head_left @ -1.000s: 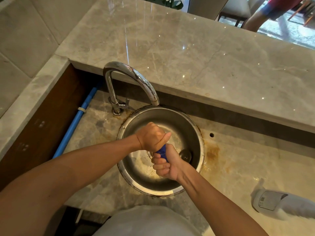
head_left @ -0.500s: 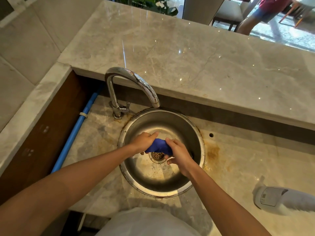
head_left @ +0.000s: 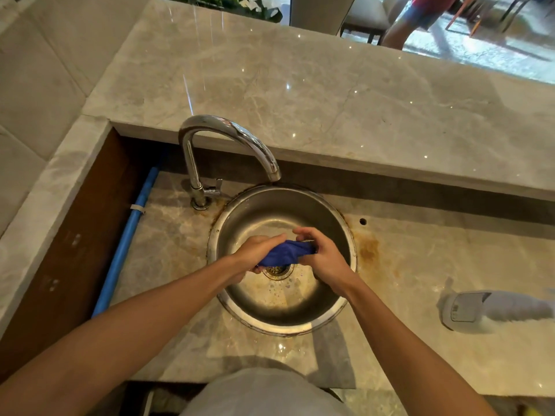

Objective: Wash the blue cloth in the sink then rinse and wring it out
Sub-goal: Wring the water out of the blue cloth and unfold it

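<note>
The blue cloth (head_left: 287, 253) is bunched into a short roll and held above the round steel sink (head_left: 327, 318), just over the drain (head_left: 277, 270). My left hand (head_left: 255, 250) grips its left end and my right hand (head_left: 319, 256) grips its right end, fingers curled around it. Most of the cloth is hidden inside my two fists. The chrome tap (head_left: 228, 133) arches over the sink's far rim, and no water can be seen running from its spout.
A blue pipe (head_left: 126, 241) runs along the brown wall on the left. A white bottle (head_left: 492, 310) lies on the stained lower counter at the right. A raised marble ledge (head_left: 330, 94) stands behind the sink. Another person's legs show at the far top right.
My hands went from stacked fists twisting the cloth upright to side by side, holding it lying level over the drain. More of the cloth shows between them now.
</note>
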